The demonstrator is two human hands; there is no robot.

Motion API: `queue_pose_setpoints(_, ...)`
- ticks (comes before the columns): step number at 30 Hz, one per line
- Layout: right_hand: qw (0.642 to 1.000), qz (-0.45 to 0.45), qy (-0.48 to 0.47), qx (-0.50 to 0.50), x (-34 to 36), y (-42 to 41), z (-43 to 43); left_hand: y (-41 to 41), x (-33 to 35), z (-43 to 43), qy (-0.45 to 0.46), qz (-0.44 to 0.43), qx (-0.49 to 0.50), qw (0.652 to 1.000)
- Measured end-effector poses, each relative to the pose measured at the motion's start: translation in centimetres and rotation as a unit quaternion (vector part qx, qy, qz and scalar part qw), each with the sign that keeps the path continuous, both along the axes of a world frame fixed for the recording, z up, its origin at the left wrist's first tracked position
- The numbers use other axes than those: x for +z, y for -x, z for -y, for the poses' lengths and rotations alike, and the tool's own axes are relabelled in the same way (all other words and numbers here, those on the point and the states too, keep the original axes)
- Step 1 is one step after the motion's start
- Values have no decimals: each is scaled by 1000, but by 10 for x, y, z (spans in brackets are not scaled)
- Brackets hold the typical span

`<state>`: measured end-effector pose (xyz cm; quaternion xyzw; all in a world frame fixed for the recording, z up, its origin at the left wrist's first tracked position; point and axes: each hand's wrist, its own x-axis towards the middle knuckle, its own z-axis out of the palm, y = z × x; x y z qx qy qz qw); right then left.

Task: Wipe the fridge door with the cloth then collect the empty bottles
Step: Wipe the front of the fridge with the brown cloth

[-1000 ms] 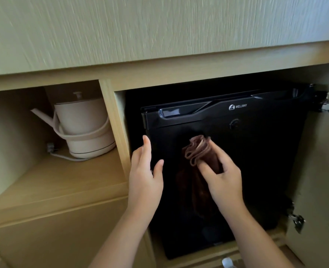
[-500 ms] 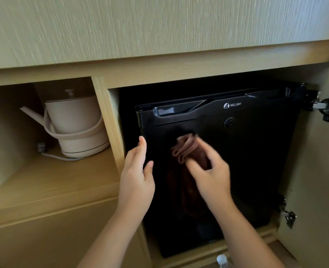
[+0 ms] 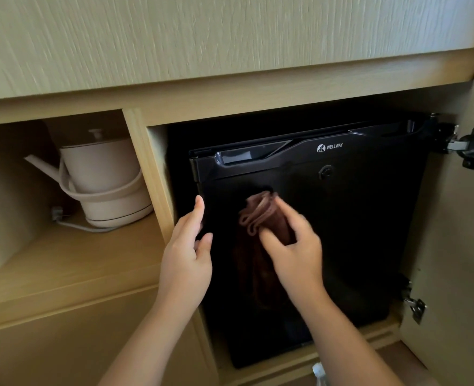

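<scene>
A small black fridge sits in a wooden cabinet bay, its glossy door (image 3: 355,232) shut. My right hand (image 3: 294,252) grips a bunched brown cloth (image 3: 261,215) against the upper left part of the door. My left hand (image 3: 187,254) rests with straight fingers at the door's left edge, thumb apart, holding nothing. The cap of a clear bottle (image 3: 318,371) peeks in at the bottom edge, below the fridge.
A cream electric kettle (image 3: 102,179) with its cord stands on the shelf in the left bay. A wooden divider (image 3: 152,174) separates the bays. The cabinet door (image 3: 458,246) hangs open at the right on metal hinges (image 3: 464,146).
The view has shifted slightly. My right hand with the cloth has slid a little left on the door; my left hand has stayed at the door's left edge.
</scene>
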<state>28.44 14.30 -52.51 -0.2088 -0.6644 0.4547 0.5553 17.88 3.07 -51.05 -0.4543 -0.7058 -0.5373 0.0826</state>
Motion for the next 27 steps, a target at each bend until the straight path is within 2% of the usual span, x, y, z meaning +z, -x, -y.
queue_pose_setpoints(2, 995, -46, 53, -67, 0, -9, -17, -2, -1, -2, -1, 5, 2, 1000)
queue_pose_setpoints(4, 994, -26, 54, -87, -7, -17, -20, -5, -3, -8, -8, 7, 17, 1000)
queue_pose_setpoints(8, 998, 38, 40, 11, -33, -24, -2, -17, -2, -19, -43, 14, 61, 997)
queue_pose_setpoints(10, 997, 10, 72, 11, -37, -34, -2, -24, -1, -25, -68, 29, 73, 995)
queue_pose_setpoints(13, 990, -68, 119, -45, -16, -61, -20, -32, -4, -36, -98, 44, 97, 989)
queue_pose_setpoints(17, 992, -71, 48, -91, 19, -84, -41, -39, -5, -49, -124, 52, 126, 983)
queue_pose_setpoints(19, 991, -82, 46, -94, 22, -85, -47, -41, -3, -53, -134, 66, 128, 980)
queue_pose_setpoints(22, 988, -122, 75, -56, 21, -81, -55, -39, 4, -56, -134, 42, 142, 980)
queue_pose_setpoints(27, 996, -82, 21, 1, 20, -75, -69, -40, 14, -59, -106, 33, 162, 980)
